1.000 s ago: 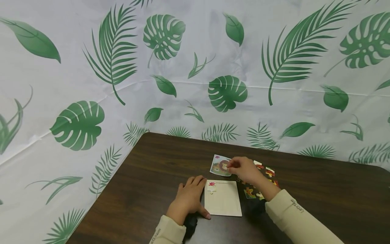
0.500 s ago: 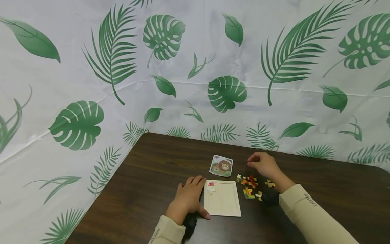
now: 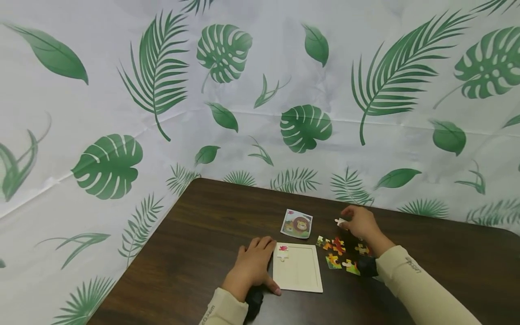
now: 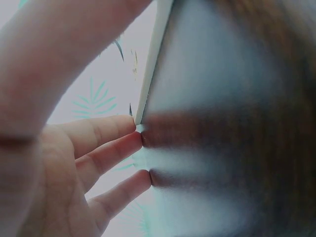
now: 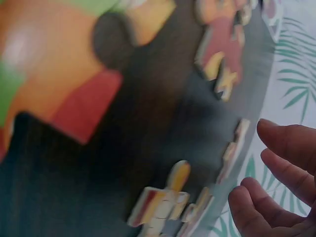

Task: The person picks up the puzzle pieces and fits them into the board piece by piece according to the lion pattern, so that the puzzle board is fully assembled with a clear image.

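Note:
My left hand point(image 3: 253, 266) lies spread along the left edge of a pale puzzle board point(image 3: 298, 275), thumb near its lower corner. In the left wrist view its fingertips touch the table beside the board's edge point(image 4: 150, 74). One puzzle piece point(image 3: 283, 253) with a pink mark sits in the board's upper left corner. My right hand point(image 3: 363, 223) is bent over a whitish puzzle piece point(image 3: 340, 221) on the table. In the right wrist view, the loosely curved fingers point(image 5: 281, 143) stand apart from the nearest piece point(image 5: 233, 150), holding nothing visible.
Several loose puzzle pieces point(image 3: 338, 245) lie right of the board, some partly hidden by the right wrist. A lion picture card point(image 3: 297, 224) lies behind the board. The dark wooden table point(image 3: 195, 234) meets a leaf-print backdrop point(image 3: 243, 113).
My right hand has moved right from the picture card, over the loose pieces, uncovering the card and several pieces. My left hand keeps its place at the board.

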Demonstrator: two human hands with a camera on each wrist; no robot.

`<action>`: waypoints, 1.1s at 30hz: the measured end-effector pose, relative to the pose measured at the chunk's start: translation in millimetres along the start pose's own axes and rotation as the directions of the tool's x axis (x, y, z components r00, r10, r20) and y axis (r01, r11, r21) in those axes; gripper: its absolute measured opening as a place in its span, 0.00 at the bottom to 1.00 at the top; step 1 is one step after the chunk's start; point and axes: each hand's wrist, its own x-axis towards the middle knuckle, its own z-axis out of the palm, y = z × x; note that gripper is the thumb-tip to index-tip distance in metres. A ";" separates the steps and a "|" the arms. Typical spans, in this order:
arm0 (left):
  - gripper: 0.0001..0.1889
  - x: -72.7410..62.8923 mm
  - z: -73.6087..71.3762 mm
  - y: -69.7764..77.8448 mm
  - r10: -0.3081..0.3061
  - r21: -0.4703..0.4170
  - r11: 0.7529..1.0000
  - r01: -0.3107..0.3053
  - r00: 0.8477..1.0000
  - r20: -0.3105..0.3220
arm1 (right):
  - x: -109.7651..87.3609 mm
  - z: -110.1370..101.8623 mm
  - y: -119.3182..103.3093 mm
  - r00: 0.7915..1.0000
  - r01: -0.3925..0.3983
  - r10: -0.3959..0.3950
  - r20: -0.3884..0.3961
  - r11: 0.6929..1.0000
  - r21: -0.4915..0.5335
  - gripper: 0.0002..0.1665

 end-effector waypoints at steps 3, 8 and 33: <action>0.60 -0.4 0.0 -0.7 -0.005 0.005 1.000 0.005 1.000 0.005 | 2.2 2.4 1.9 1.000 0.007 -0.007 0.003 1.000 -0.012 0.19; 0.60 -0.4 3.0 -0.5 -0.007 0.008 1.000 0.007 1.000 0.004 | 2.0 6.0 6.4 1.000 0.023 -0.023 -0.004 1.000 -0.009 0.20; 0.61 1.1 3.2 -1.0 -0.004 0.005 1.000 0.004 1.000 0.000 | 1.3 6.8 0.4 0.999 0.040 -0.041 -0.020 0.998 -0.042 0.14</action>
